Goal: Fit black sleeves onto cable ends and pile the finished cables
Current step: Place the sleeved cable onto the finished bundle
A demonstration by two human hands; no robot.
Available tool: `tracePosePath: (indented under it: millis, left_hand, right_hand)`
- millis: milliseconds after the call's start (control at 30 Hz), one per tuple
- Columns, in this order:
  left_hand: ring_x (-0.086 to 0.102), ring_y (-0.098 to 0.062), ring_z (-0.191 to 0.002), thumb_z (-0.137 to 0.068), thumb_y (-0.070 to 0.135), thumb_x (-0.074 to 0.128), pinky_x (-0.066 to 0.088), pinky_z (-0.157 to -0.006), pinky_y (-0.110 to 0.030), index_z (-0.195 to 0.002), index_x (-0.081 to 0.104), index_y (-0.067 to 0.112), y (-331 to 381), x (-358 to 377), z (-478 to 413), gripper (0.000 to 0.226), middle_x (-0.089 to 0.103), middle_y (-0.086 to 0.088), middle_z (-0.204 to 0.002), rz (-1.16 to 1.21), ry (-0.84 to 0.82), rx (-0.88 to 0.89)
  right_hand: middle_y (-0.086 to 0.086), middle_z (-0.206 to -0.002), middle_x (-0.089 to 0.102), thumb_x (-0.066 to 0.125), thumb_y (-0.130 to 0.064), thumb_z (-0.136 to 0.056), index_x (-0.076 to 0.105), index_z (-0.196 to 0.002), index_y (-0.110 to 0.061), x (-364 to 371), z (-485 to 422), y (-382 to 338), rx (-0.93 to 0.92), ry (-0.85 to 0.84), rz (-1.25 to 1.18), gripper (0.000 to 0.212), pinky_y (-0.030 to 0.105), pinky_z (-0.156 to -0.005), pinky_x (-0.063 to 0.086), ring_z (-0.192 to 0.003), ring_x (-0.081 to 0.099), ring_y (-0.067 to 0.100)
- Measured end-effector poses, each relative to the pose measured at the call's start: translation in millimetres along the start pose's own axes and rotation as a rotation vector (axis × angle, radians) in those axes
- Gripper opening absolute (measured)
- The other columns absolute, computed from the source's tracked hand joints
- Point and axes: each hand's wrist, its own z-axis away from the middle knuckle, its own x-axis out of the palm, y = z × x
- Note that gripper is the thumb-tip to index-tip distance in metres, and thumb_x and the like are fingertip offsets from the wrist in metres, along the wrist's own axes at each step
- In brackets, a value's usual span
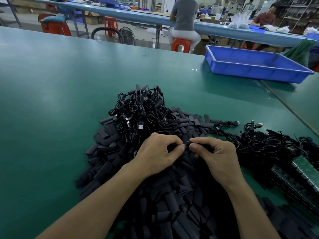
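A green work table [51, 100] fills most of the view. At its far right stands a blue plastic tray [259, 73], with a green bag [300, 50] just behind it. At the near right edge lies a stack of green circuit boards [303, 171]. Beyond the table runs a long blue bench [120, 11]. A person in a grey shirt [185, 16] sits at it on a red stool [181, 44], back to the camera. Further right a second person [265, 18] sits facing this way, near clear plastic bags [240, 21]. To the far left are another red stool [111, 25], a floor fan [127, 36] and cardboard boxes [91, 18].
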Motion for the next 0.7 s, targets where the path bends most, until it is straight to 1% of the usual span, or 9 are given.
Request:
tracePosePath:
  millis: [100, 267, 367, 433, 467, 533, 600, 633, 700]
  left_hand:
    - [0.069, -0.013, -0.068, -0.092, 0.034, 0.062, 0.056, -0.067, -0.042, -0.091, 0.076, 0.022, 0.1, -0.2, 0.4, 0.019, 0.073, 0.011, -0.077, -0.003, -0.003, 0.015]
    - [0.069, -0.014, -0.071, -0.092, 0.037, 0.061, 0.056, -0.069, -0.042, -0.091, 0.076, 0.023, 0.1, 0.4, 0.1, 0.021, 0.073, 0.009, -0.077, -0.021, -0.024, 0.018]
    - [0.069, -0.014, -0.071, -0.093, 0.032, 0.064, 0.056, -0.068, -0.043, -0.091, 0.076, 0.023, -0.4, 0.8, -0.2, 0.016, 0.073, 0.009, -0.078, -0.012, -0.018, 0.020]
    - [0.069, -0.013, -0.068, -0.093, 0.032, 0.064, 0.055, -0.066, -0.042, -0.089, 0.076, 0.023, 0.0, 0.6, -0.3, 0.015, 0.073, 0.009, -0.076, -0.005, -0.010, 0.017]
    - [0.068, -0.013, -0.067, -0.093, 0.032, 0.064, 0.056, -0.065, -0.042, -0.088, 0.076, 0.022, 0.1, 0.6, -0.4, 0.016, 0.073, 0.010, -0.075, 0.006, 0.001, 0.011]
    - [0.068, -0.012, -0.065, -0.094, 0.032, 0.064, 0.056, -0.064, -0.042, -0.087, 0.075, 0.021, 0.3, 0.9, -0.6, 0.017, 0.072, 0.010, -0.073, 0.027, 0.033, -0.008]
    - [0.067, -0.012, -0.060, -0.095, 0.032, 0.065, 0.055, -0.060, -0.040, -0.085, 0.075, 0.021, 0.9, 1.9, -0.6, 0.018, 0.072, 0.011, -0.070, 0.027, 0.062, -0.025]
    - [0.066, -0.012, -0.057, -0.095, 0.031, 0.065, 0.055, -0.058, -0.040, -0.084, 0.074, 0.021, 1.1, 2.2, -0.7, 0.018, 0.072, 0.012, -0.069, 0.020, 0.072, -0.028]
    - [0.064, -0.012, -0.054, -0.096, 0.031, 0.065, 0.054, -0.056, -0.040, -0.083, 0.074, 0.021, 1.1, 2.1, -0.9, 0.018, 0.071, 0.013, -0.068, 0.012, 0.079, -0.033]
  right_hand:
    - [-0.013, -0.072, 0.073, 0.077, -0.022, -0.080, 0.075, -0.089, -0.034, -0.1, 0.2, 0.4, 0.002, -0.002, 0.012, 0.015, 0.011, -0.062, 0.049, -0.060, 0.066, 0.004]
    - [-0.003, -0.069, 0.072, 0.077, -0.014, -0.083, 0.075, -0.086, -0.032, -2.4, -1.3, 2.1, 0.006, -0.030, 0.032, 0.018, 0.015, -0.062, 0.051, -0.058, 0.064, 0.006]
    - [-0.007, -0.072, 0.073, 0.078, -0.022, -0.079, 0.075, -0.089, -0.034, -1.1, -0.4, -0.1, 0.013, -0.021, 0.011, 0.015, 0.014, -0.064, 0.051, -0.061, 0.066, 0.004]
    - [-0.014, -0.080, 0.075, 0.079, -0.027, -0.077, 0.075, -0.095, -0.037, 1.1, 0.0, -2.2, 0.004, -0.011, 0.009, 0.022, 0.013, -0.068, 0.051, -0.069, 0.068, 0.001]
    - [-0.016, -0.084, 0.075, 0.081, -0.025, -0.077, 0.073, -0.100, -0.039, 2.1, -0.3, -2.0, 0.002, 0.016, 0.010, 0.029, 0.012, -0.070, 0.051, -0.073, 0.068, -0.001]
    - [-0.017, -0.082, 0.073, 0.084, -0.022, -0.076, 0.070, -0.106, -0.041, 3.2, -1.8, 0.1, 0.017, 0.132, 0.027, 0.038, 0.011, -0.069, 0.049, -0.070, 0.066, -0.002]
    - [-0.016, -0.081, 0.073, 0.085, -0.026, -0.075, 0.070, -0.099, -0.039, 3.5, -3.2, 1.4, 0.038, 0.253, 0.029, 0.031, 0.011, -0.068, 0.050, -0.071, 0.068, 0.002]
    - [-0.016, -0.082, 0.074, 0.085, -0.025, -0.075, 0.071, -0.094, -0.037, 4.1, -3.6, 2.5, 0.041, 0.284, 0.011, 0.026, 0.012, -0.069, 0.052, -0.073, 0.070, 0.005]
    - [-0.017, -0.083, 0.075, 0.083, -0.019, -0.076, 0.074, -0.092, -0.036, 6.3, -3.1, 2.9, 0.048, 0.279, -0.023, 0.025, 0.013, -0.072, 0.054, -0.078, 0.072, 0.005]
